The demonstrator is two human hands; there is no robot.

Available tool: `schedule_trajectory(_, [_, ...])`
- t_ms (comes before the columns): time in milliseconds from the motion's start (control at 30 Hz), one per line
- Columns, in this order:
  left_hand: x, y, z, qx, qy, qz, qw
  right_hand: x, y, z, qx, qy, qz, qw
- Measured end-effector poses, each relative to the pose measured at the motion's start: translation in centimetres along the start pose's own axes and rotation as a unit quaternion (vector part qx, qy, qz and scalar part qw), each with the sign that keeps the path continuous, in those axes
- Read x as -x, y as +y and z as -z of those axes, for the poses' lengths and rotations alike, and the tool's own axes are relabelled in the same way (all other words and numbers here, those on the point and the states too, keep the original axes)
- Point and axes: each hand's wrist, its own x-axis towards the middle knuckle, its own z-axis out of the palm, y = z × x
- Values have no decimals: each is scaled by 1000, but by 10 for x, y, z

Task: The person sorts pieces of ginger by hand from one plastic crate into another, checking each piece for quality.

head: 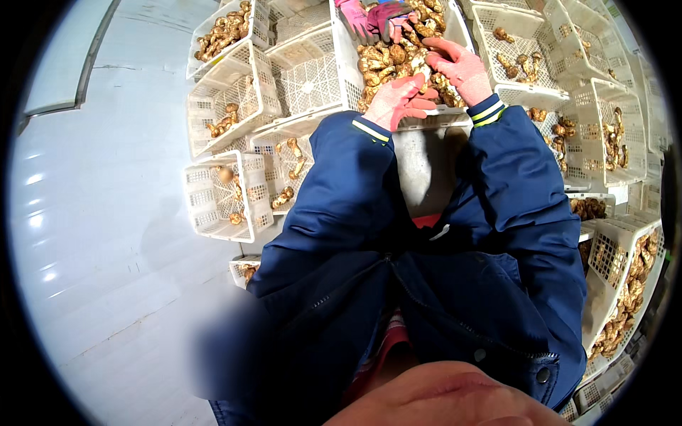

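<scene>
Before me a white plastic crate (351,88) holds a heap of brown and whitish mushrooms (379,64). My left hand (400,102), in a pink glove, is over the crate's near edge, its fingers spread beside a pale mushroom (421,69). From the right, my right hand (459,66), in a matching pink glove, reaches over the heap with its fingertips at that pale mushroom; whether they grip it I cannot tell. Another person's hands in pink and purple gloves (381,20) are at the far left part of the same crate.
White lattice crates with a few mushrooms each stand on the left (234,120) and right (519,56). A fuller crate of mushrooms (628,298) is at the lower right. A pale wall or floor panel (106,186) spans the left side.
</scene>
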Motion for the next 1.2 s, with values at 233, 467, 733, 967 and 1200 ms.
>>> schedule_trajectory(233, [-4, -10, 6, -31, 80, -55, 995, -1, -3, -2, 34, 40, 21, 998])
schedule_trajectory(467, [-4, -8, 8, -49, 123, -74, 988, -4, 8, 1, 100, 36, 29, 994])
schedule_trajectory(733, [-9, -4, 17, 115, -26, -62, 991, -8, 23, -2, -156, -79, -77, 982])
schedule_trajectory(967, [-8, -10, -6, -16, 3, -48, 999, -8, 27, -1, -119, -115, 2, 986])
schedule_trajectory(1200, [-12, -20, 0, -116, 131, -26, 984, -6, 23, -5, -4, -74, 17, 997])
